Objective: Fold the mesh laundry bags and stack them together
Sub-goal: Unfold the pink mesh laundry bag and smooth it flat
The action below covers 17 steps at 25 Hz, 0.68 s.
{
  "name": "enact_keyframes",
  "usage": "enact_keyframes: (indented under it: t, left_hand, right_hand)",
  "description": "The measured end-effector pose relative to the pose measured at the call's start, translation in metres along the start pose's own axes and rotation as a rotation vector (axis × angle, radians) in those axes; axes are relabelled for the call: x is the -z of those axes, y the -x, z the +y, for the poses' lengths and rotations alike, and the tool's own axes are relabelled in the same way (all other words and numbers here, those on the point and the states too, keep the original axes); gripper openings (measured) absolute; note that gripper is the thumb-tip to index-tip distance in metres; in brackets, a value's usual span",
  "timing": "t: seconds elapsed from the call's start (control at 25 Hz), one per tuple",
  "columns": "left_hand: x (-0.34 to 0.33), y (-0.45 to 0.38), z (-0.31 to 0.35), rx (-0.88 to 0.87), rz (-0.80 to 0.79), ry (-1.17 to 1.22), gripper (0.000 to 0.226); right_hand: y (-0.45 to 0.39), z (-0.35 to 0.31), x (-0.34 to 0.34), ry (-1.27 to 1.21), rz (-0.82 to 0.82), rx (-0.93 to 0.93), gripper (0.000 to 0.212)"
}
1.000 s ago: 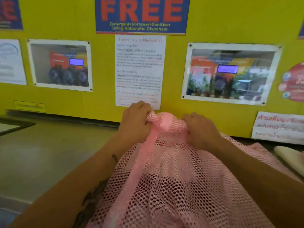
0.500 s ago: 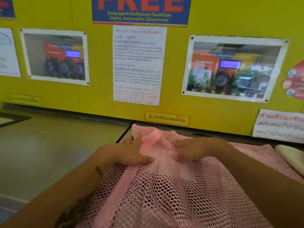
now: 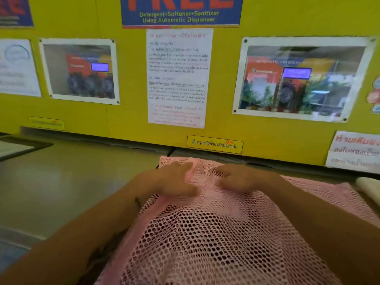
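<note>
The pink mesh laundry bag (image 3: 216,233) is spread on the worktop (image 3: 61,182), its long axis running from the near edge to its far edge at the yellow wall. The left hand (image 3: 174,179) and right hand (image 3: 240,177) are laid on that far end, fingers extended and pressing flat, nothing gripped. Both hands are judged equally near; the bulk to be folded lies nearward of the fingers.

bare counter (image 3: 72,182) left of the mesh bag (image 3: 205,233) — yellow wall (image 3: 127,120) close behind, pale roll (image 3: 368,187) right

Yellow wall (image 3: 267,15), posters (image 3: 178,77), grey counter (image 3: 72,182)
</note>
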<state>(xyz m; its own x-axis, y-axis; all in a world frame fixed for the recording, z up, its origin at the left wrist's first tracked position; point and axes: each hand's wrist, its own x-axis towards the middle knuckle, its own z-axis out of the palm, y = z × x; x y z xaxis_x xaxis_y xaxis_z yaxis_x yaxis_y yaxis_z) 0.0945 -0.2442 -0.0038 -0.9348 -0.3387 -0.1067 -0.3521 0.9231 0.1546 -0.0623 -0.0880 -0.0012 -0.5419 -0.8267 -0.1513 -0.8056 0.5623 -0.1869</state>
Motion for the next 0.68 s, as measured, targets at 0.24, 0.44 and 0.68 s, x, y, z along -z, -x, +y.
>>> enact_keyframes:
  t: [0.24,0.44,0.68]
  left_hand:
    - [0.009,-0.015,-0.009,0.202,-0.292,-0.015,0.143]
    - [0.014,-0.007,-0.006,0.192,-0.271,-0.120,0.133]
    - [-0.004,-0.015,0.016,-0.076,-0.025,0.029,0.097]
  right_hand:
    - [0.052,0.041,-0.001,0.113,-0.067,-0.158,0.096]
    - [0.091,0.090,-0.021,0.054,-0.083,-0.257,0.111]
    - [0.107,0.105,0.007,-0.033,0.171,-0.231,0.078]
